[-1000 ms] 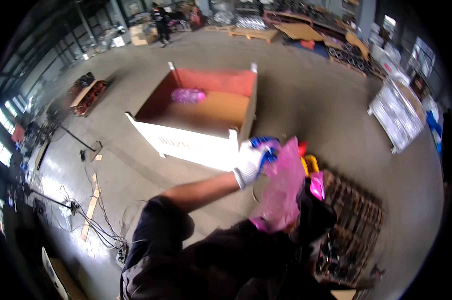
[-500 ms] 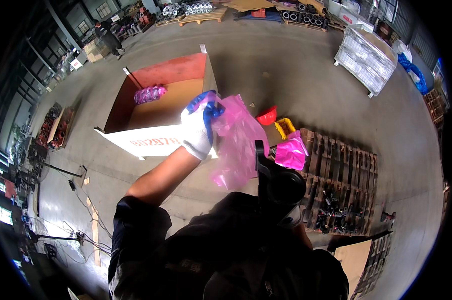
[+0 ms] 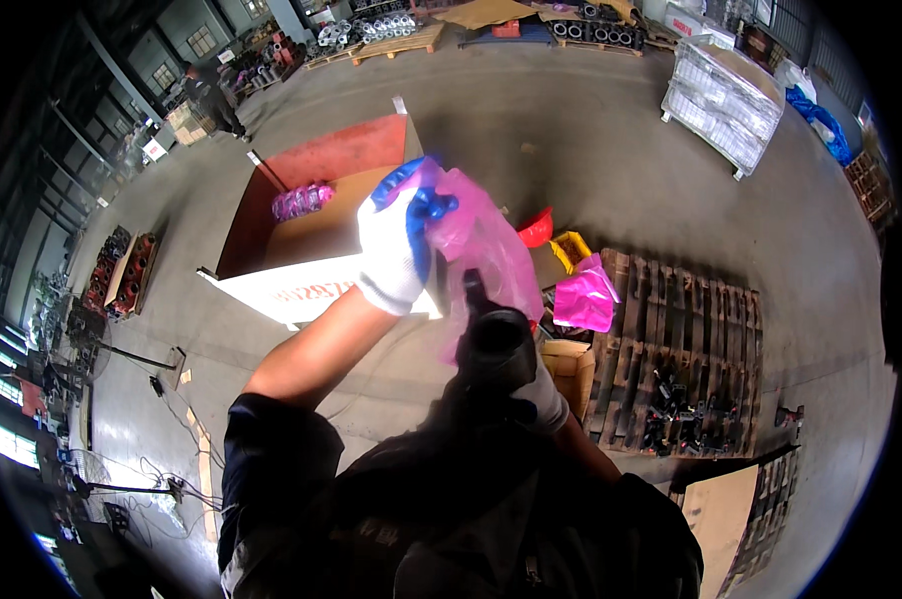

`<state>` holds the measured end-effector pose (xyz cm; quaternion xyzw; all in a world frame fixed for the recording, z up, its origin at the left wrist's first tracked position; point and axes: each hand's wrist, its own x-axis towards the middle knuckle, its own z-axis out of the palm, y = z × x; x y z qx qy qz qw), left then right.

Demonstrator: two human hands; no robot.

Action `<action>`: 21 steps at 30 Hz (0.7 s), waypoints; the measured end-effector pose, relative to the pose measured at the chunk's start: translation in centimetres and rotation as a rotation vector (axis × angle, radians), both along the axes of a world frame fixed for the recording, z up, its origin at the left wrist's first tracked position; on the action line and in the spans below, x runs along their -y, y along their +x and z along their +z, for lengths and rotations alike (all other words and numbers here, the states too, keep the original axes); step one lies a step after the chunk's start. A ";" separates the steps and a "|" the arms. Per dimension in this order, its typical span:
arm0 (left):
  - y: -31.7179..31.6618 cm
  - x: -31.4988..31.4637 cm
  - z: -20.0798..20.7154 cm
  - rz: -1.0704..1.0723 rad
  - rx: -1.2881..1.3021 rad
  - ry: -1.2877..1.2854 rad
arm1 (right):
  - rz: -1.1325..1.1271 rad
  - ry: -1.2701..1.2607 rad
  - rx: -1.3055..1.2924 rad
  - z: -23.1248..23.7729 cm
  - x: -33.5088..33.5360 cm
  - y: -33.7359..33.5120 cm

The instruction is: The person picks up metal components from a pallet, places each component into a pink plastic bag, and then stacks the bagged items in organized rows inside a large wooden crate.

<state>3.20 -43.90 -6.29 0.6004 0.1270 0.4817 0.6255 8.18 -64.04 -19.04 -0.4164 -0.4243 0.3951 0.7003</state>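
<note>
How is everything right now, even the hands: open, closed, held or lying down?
Left hand: gloved, closed on the see-through pink bag
See-through pink bag: held up, hanging loose
Right hand: gloved, at the dark part, fingers mostly hidden
Dark part: raised
Crate: open-topped
Pink-wrapped bundle: lying inside the crate
Cardboard box: open
Yellow bin: open-topped

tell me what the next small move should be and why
Probably guide the dark part narrow end first into the pink plastic bag. The gloved left hand grips the bag near its top, the gloved right hand is against the part, and the part's narrow end appears uncovered, in front of the film.
</note>
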 end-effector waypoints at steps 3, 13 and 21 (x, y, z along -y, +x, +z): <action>-3.1 0.5 1.6 -0.141 -0.106 0.204 | 0.138 0.071 -0.364 2.2 1.5 1.4; -5.8 4.6 3.7 -0.262 -0.484 0.345 | 0.143 0.078 -0.311 -2.3 0.0 1.7; -10.7 6.7 7.2 -0.472 -0.631 0.725 | 0.040 0.099 -0.334 -6.2 -1.8 1.9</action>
